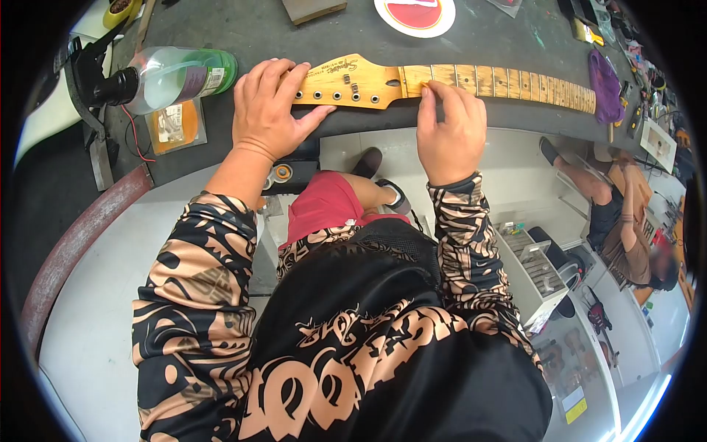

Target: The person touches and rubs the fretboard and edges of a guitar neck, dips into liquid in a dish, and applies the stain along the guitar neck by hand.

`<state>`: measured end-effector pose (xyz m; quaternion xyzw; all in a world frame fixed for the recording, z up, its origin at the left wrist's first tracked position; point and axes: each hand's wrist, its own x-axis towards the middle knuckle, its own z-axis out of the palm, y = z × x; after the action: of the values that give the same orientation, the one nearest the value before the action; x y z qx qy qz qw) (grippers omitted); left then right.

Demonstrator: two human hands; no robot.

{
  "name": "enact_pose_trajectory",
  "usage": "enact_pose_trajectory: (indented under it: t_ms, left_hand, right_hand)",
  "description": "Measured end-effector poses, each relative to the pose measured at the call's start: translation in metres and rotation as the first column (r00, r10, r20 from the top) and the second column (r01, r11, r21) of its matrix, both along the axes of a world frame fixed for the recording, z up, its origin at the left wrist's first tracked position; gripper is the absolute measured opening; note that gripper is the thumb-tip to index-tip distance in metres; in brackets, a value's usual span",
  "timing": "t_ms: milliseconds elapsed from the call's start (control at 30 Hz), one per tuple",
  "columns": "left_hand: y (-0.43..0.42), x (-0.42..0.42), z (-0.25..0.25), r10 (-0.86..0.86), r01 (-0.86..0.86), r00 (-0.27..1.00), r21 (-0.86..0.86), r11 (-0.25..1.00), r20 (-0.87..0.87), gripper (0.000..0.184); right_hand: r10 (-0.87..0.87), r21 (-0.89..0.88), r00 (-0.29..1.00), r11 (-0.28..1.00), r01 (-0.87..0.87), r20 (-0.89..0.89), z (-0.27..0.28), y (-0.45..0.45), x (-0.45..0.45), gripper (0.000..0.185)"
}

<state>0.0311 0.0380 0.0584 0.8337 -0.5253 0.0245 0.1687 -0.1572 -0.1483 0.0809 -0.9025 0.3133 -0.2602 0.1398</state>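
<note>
A wooden guitar neck (501, 81) lies across the near part of the dark workbench, its headstock (350, 81) to the left. My left hand (272, 107) is wrapped over the headstock's left end, thumb along its lower edge. Close to the nut, my right hand (451, 129) has thumb and index finger pinched together over the first frets. Something small and yellowish shows at those fingertips, too small to name. The far end of the neck rests beside a purple cloth (605, 87).
A spray bottle (184, 76) lies left of my left hand, above an orange sanding pad or packet (177, 125). A round red-and-white disc (416, 13) and a grey block (313, 7) lie beyond the neck. Another person (626, 214) sits at the right.
</note>
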Motion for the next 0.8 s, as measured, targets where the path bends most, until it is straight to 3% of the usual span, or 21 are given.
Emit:
enact_pose_trajectory:
  t_ms: [300,467,600,800]
  left_hand:
    - [-0.001,0.000,0.001,0.001,-0.001,1.000,0.008,1.000,0.004,0.067]
    - [0.001,0.000,-0.001,0.001,-0.001,1.000,-0.006,1.000,-0.002,0.066]
    - [-0.001,0.000,0.001,0.003,-0.003,1.000,0.003,1.000,0.006,0.066]
    - [0.000,0.000,0.001,-0.001,0.001,1.000,0.008,1.000,-0.005,0.067]
  right_hand:
    - [-0.025,0.063,1.000,0.998,0.024,0.014,-0.005,0.018,0.013,0.011]
    - [-0.100,-0.010,0.995,0.995,0.099,-0.010,-0.008,-0.001,0.008,0.010]
    - [-0.050,0.068,0.999,0.997,0.048,0.020,-0.008,0.013,0.016,0.010]
    - [-0.074,0.018,0.997,0.997,0.073,0.025,-0.013,-0.001,0.014,0.009]
